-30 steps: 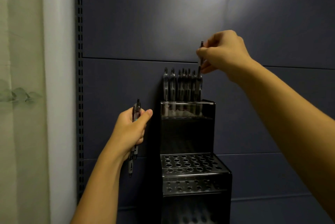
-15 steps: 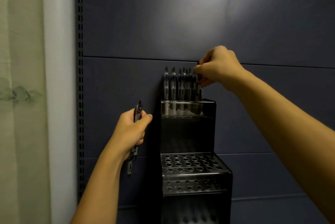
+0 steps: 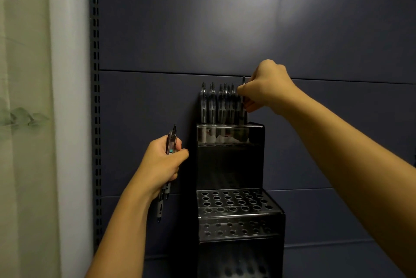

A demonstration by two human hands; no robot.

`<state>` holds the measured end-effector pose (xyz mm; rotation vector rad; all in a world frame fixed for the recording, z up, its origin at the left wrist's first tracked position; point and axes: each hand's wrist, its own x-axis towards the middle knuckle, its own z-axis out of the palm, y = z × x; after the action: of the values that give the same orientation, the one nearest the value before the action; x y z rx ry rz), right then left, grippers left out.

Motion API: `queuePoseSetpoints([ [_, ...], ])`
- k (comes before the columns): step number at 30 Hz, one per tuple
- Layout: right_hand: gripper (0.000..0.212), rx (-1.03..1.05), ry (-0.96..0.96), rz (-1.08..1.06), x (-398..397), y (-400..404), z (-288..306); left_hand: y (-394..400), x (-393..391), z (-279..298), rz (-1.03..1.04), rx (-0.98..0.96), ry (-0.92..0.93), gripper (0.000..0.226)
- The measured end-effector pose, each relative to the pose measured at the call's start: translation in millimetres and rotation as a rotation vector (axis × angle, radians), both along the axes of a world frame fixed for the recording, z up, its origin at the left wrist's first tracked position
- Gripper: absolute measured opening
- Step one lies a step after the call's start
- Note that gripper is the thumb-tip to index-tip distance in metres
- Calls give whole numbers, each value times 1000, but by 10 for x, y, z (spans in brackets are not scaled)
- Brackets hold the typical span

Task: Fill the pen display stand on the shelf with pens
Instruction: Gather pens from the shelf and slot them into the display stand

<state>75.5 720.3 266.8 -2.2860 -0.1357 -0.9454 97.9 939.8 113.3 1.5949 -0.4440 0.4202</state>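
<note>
Head view: my right hand (image 3: 265, 88) pinches a pen (image 3: 243, 102) into the top tier of the pen display stand (image 3: 231, 160), at one o'clock. My left hand (image 3: 162, 163) grips spare pens (image 3: 170, 142) at nine o'clock; next I should let go and take one.

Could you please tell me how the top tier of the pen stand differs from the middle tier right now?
The top tier holds a row of upright pens at its back; the middle tier shows only open holes. The top tier stands higher and further back; the middle tier steps forward below it. The right hand pinches a pen at the top tier; no hand is at the middle tier. Both are glossy black.
</note>
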Motion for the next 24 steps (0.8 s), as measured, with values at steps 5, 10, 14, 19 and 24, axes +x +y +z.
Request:
queuePoseSetpoints([
  [5,24,-46,33,-5,-22,14,22,3,-13,3,-4,-2,0,26],
  [10,24,-51,82,43,-81,20,47,-1,-31,7,-5,-19,2,26],
  [14,19,-64,139,31,-74,23,31,2,-42,10,-16,-17,12,26],
  [19,18,-59,176,28,-48,9,-41,20,-54,18,-20,-24,10,25],
  [24,24,-187,160,-64,-126,8,-32,13,-56,20,-31,-28,14,25],
])
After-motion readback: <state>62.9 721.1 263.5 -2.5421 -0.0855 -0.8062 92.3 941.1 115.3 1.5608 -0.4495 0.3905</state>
